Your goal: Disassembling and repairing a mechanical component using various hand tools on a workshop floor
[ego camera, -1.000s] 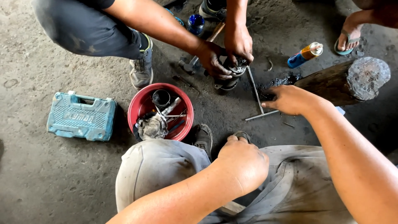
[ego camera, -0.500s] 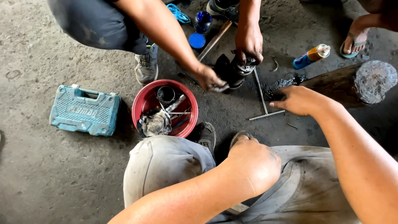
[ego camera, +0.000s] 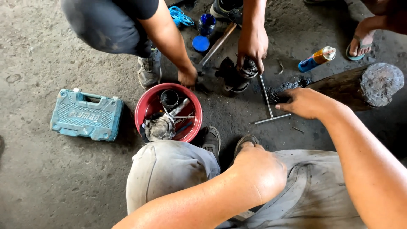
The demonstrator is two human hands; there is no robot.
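Observation:
My left hand (ego camera: pixel 259 173) is closed in a fist and rests on my right knee, with nothing visible in it. My right hand (ego camera: pixel 303 103) reaches forward to the dark oily patch on the floor, just right of a metal T-handle wrench (ego camera: pixel 268 101); what its fingertips touch is hidden. Across from me a squatting person grips a black cylindrical machine part (ego camera: pixel 235 76) with one hand (ego camera: pixel 252 46). Their other hand (ego camera: pixel 187 76) is at the rim of a red bowl (ego camera: pixel 145 111) full of metal parts and a rag.
A teal plastic tool case (ego camera: pixel 87 114) lies at the left. A log (ego camera: pixel 356 87) lies at the right, with a spray can (ego camera: pixel 316 59) behind it and a sandalled foot (ego camera: pixel 360 40) of a third person. A blue jar (ego camera: pixel 206 24), its lid and a hammer handle (ego camera: pixel 217 44) lie beyond.
The other person's hand has moved from the black part to the red bowl's rim. My own hands have hardly moved; the view has shifted slightly.

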